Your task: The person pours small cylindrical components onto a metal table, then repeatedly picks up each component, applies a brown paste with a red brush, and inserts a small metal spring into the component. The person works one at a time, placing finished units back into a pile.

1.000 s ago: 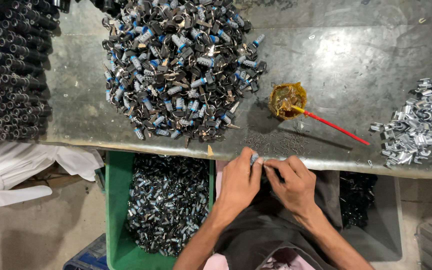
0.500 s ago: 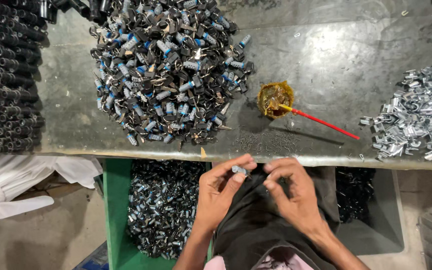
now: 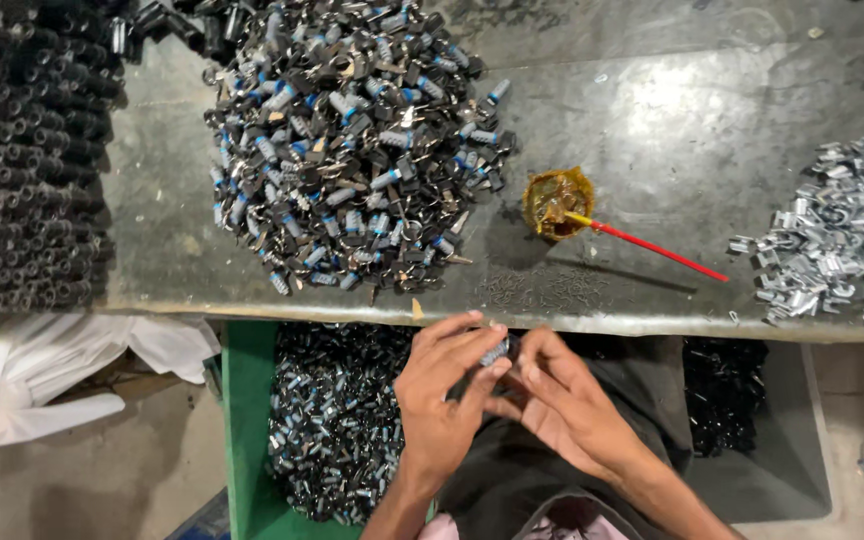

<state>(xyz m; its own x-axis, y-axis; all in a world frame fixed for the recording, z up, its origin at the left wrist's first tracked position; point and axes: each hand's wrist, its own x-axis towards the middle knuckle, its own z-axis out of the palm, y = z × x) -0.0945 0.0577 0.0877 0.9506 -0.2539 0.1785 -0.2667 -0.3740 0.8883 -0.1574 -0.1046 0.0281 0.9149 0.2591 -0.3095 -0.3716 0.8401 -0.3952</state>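
Both hands work together just below the worktop's [image 3: 592, 325] near edge, over the person's lap. The left hand [image 3: 442, 395] pinches a small part [image 3: 497, 352], grey-blue and dark, between thumb and fingertips; the right hand [image 3: 567, 405] meets it from the other side, fingers curled onto the same part, so each grip is closed on it. How exactly the pieces meet is hidden by the fingers.

On the worktop, a big pile [image 3: 352, 150] of like parts lies toward the far left of centre, rows of black springs [image 3: 22, 160] fill the left edge, and a heap of bright clips [image 3: 832, 250] sits at the right edge. A small yellow pot [image 3: 557, 200] with a red stick [image 3: 657, 250] stands between pile and clips. Below the near edge, a green bin [image 3: 242, 430] holds more such parts, and a grey bin [image 3: 782, 440] holds dark pieces.

The step in hand looks like fitting or checking one part by fingertip. The next move likely calls for a firm pinch, careful alignment, and then a short drop into a bin.
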